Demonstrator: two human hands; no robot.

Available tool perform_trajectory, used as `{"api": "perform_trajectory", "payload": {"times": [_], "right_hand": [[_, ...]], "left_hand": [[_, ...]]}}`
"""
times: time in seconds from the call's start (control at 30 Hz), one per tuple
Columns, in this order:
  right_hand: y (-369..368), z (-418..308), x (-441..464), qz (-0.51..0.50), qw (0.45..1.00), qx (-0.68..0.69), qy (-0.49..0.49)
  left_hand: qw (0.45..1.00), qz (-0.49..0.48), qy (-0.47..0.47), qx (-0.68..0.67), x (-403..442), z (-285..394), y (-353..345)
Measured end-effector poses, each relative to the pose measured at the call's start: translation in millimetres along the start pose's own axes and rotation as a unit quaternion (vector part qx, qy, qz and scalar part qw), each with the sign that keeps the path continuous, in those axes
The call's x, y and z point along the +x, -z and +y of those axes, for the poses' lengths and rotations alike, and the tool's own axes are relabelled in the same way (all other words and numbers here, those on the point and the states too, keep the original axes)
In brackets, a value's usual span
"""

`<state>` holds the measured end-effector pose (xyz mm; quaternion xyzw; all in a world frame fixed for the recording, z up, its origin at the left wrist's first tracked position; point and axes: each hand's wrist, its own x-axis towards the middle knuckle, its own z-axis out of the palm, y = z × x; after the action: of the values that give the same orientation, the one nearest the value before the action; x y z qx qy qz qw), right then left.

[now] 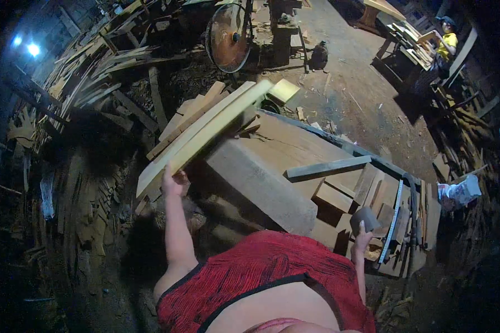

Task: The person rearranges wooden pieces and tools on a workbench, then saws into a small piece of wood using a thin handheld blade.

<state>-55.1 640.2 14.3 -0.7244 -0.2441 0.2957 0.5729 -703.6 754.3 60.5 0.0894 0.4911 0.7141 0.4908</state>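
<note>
On the left, my left hand (175, 182) is closed on the lower end of a long pale wooden board (208, 129), which slants up to the right beside other boards. At the right, my right hand (362, 237) holds a small grey block (365, 220) above the workbench. Between my hands lies a thick grey beam (261, 186). Near the right hand are short wooden blocks (334, 195), a grey bar (328, 168) and a blue-white measuring strip (393, 222).
A round fan (228, 39) stands beyond the boards. Scrap wood (94, 72) is heaped at the left. At the far right, a person in yellow (449, 42) handles wood pieces at another table. A plastic bag (460, 189) hangs at the right.
</note>
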Motion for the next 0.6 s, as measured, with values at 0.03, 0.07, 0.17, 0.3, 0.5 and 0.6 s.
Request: {"api": "perform_trajectory", "payload": {"times": [0.03, 0.07, 0.17, 0.3, 0.5, 0.6], "right_hand": [[-1.6, -5.7, -2.7, 0.002, 1.0, 0.001, 0.001], [-3.4, -17.9, -8.0, 0.0, 1.0, -0.016, 0.001], [-3.7, -38.5, -18.2, -0.001, 0.998, -0.056, -0.009], [3.8, -39.5, -21.8, -0.068, 0.995, -0.04, -0.067], [11.4, -18.6, -21.7, -0.041, 0.998, -0.053, -0.019], [17.3, -14.7, -24.0, -0.055, 0.994, -0.095, -0.007]], "left_hand": [[1.0, 0.01, 0.008, -0.014, 20.1, 3.2, 24.0], [1.0, 0.005, 0.018, 0.003, 30.0, 11.9, 39.6], [0.999, 0.02, -0.002, 0.033, 39.4, 35.6, 59.7], [0.989, 0.12, -0.003, 0.084, 56.9, 47.4, 79.8], [0.956, 0.143, 0.042, 0.253, 58.9, 64.2, 74.9], [0.938, 0.11, 0.057, 0.323, 122.6, 56.1, 129.5]]}}
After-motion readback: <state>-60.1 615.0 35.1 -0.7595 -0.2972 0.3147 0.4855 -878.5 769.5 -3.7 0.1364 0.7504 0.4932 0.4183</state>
